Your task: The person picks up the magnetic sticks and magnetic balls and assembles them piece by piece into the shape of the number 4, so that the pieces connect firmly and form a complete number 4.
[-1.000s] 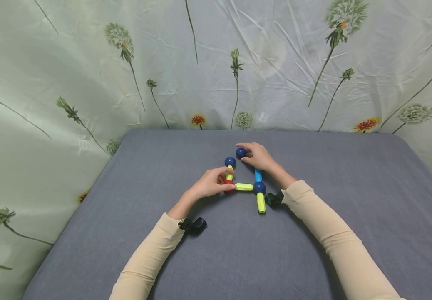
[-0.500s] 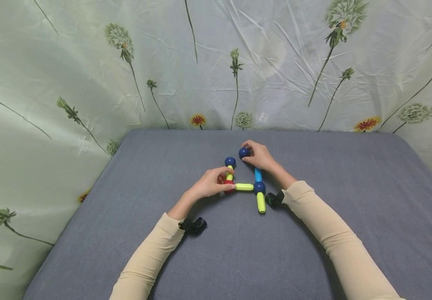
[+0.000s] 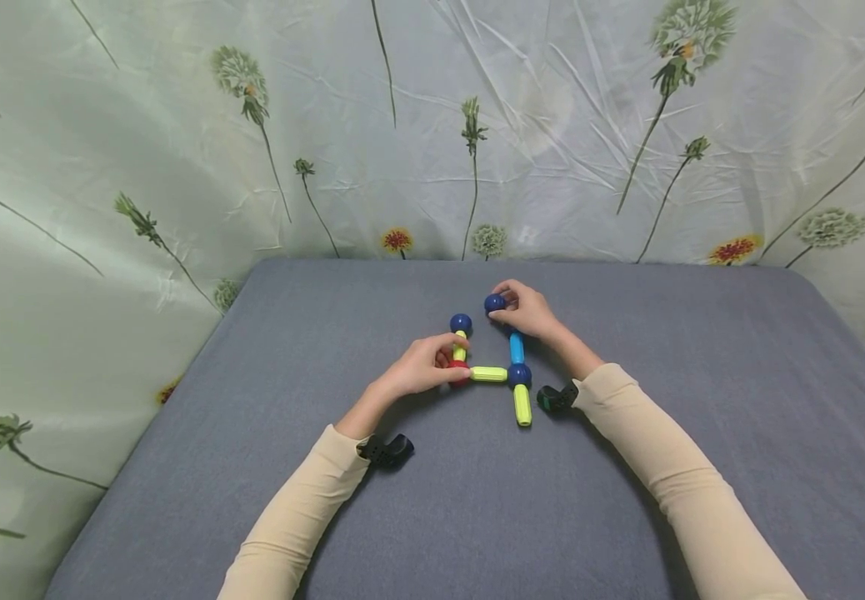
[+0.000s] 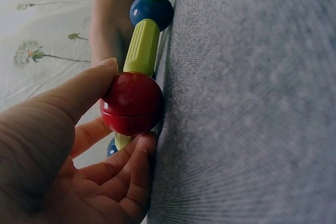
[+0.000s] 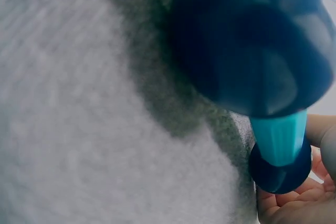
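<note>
In the head view my left hand (image 3: 427,363) pinches a red ball (image 3: 459,372) between thumb and fingers; the left wrist view shows the red ball (image 4: 132,103) closer. From it one yellow-green stick (image 3: 460,344) runs back to a blue ball (image 3: 461,322), and another yellow-green stick (image 3: 488,374) runs right to a second blue ball (image 3: 519,375). A light-blue stick (image 3: 517,350) reaches back from there; its far end meets something dark blue, partly hidden by the hand. My right hand (image 3: 528,313) holds a loose-looking blue ball (image 3: 494,303) in its fingertips.
A further yellow-green stick (image 3: 523,406) points toward me from the right-hand ball. Grey cloth (image 3: 432,508) covers the table, with a flower-printed curtain (image 3: 432,167) behind and on the left. Black wrist straps (image 3: 386,452) sit on both arms.
My right hand and its blue ball have shifted slightly right, and more dark blue shows at the light-blue stick's far end. The left hand stays on the red ball.
</note>
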`<state>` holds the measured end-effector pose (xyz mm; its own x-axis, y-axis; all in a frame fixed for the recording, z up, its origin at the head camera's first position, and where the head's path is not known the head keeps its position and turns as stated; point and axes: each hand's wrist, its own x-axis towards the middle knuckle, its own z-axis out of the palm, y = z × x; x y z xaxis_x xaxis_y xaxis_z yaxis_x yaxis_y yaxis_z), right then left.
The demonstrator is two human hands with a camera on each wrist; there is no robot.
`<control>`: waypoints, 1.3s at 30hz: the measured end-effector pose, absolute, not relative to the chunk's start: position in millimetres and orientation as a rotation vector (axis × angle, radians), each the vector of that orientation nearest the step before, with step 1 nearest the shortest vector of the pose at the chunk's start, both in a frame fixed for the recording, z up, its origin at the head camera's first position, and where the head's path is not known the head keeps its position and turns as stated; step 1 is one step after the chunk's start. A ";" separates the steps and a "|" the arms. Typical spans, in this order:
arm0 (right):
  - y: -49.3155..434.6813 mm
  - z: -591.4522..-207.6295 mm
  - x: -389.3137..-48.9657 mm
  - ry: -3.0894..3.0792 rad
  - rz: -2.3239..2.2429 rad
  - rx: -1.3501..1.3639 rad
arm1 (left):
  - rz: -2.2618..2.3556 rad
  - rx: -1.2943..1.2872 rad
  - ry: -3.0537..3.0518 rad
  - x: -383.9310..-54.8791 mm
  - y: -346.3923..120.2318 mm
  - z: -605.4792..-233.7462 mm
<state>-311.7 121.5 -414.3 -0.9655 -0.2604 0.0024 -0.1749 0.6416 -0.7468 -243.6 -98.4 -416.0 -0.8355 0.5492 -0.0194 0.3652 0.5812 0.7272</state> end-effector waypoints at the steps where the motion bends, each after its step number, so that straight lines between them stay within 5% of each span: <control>1: 121.9 -414.4 -311.7 2.740 -1.246 -0.349 | 1.099 0.754 2.572 -243.7 -98.3 -416.0; 39: 143.7 -415.8 -298.0 2.575 -1.555 -0.116 | 1.108 0.743 2.572 -242.6 -98.8 -416.2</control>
<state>-298.0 143.7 -415.8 -0.9885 -0.1331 -0.0720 0.0017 0.4656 -0.8850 -242.6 -98.8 -416.2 -0.8408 0.5409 -0.0219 0.3557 0.5825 0.7309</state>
